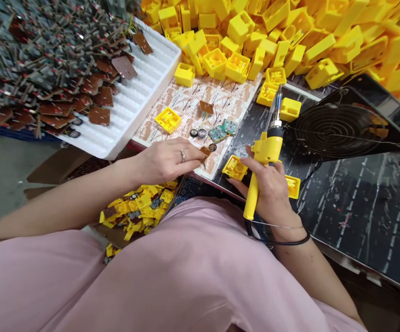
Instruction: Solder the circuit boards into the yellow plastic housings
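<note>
My left hand [163, 160], with a ring on one finger, reaches over the patterned sheet. Its fingertips are closed on a small brown circuit board [205, 151]. Beside it are a small round black part [213, 147], green circuit boards [217, 133] with thin wires, two more round parts [202, 133] and another brown board [206, 107]. My right hand [271, 189] is wrapped round a yellow soldering iron [264, 157], its metal tip pointing up and away. Close to the right fingers lies an open yellow housing [234, 167]; another yellow housing [292, 186] is partly behind the hand.
A white corrugated tray [148, 87] at left bears a heap of wired circuit boards [65, 69]. Yellow housings [241, 27] are piled along the back. A black fan [338, 124] stands at right. A box of yellow parts [141, 207] sits below the table edge.
</note>
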The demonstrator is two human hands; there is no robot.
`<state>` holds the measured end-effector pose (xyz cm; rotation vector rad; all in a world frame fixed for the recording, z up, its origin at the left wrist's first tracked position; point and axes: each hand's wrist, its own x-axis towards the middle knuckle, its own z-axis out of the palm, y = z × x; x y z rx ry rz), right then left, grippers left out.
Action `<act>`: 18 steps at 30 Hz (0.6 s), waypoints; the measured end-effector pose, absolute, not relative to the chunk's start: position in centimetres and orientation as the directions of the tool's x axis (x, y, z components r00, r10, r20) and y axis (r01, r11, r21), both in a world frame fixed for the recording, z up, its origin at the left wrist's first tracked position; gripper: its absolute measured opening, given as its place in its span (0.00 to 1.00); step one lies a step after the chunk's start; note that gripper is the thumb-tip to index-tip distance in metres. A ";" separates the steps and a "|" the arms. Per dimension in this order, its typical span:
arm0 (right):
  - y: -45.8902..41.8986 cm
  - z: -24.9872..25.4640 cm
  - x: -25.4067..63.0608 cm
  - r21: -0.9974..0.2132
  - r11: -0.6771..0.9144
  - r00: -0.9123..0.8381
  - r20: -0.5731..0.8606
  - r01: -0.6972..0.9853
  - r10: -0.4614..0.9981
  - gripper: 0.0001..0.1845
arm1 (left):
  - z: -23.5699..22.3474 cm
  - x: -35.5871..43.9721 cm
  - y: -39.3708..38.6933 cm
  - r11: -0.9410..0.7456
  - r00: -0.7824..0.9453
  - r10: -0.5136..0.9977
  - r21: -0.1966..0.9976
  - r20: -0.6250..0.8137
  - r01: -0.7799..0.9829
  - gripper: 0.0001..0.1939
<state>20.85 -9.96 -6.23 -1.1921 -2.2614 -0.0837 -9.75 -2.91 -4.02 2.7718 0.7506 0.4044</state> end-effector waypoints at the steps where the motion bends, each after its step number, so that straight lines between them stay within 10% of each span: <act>1: -9.9 -6.3 20.9 -0.198 0.605 -0.444 0.514 0.771 0.734 0.23 | -4.4 -10.3 -3.2 -0.873 0.860 0.469 0.256 0.203 0.416 0.20; 6: -9.8 -6.3 21.1 -0.221 0.617 -0.437 0.532 0.755 0.726 0.26 | -4.4 -10.7 -4.0 -0.841 0.752 0.541 0.221 0.376 0.495 0.08; 13: -10.6 -5.5 22.0 -0.211 0.623 -0.351 0.673 0.754 0.652 0.22 | -3.6 -8.0 -3.2 -0.571 0.514 0.821 0.317 0.251 0.757 0.27; 18: -11.4 -4.4 22.5 -0.249 0.609 -0.270 0.727 0.753 0.631 0.15 | -3.9 -6.6 -1.6 -0.624 0.567 0.780 0.401 0.265 0.671 0.16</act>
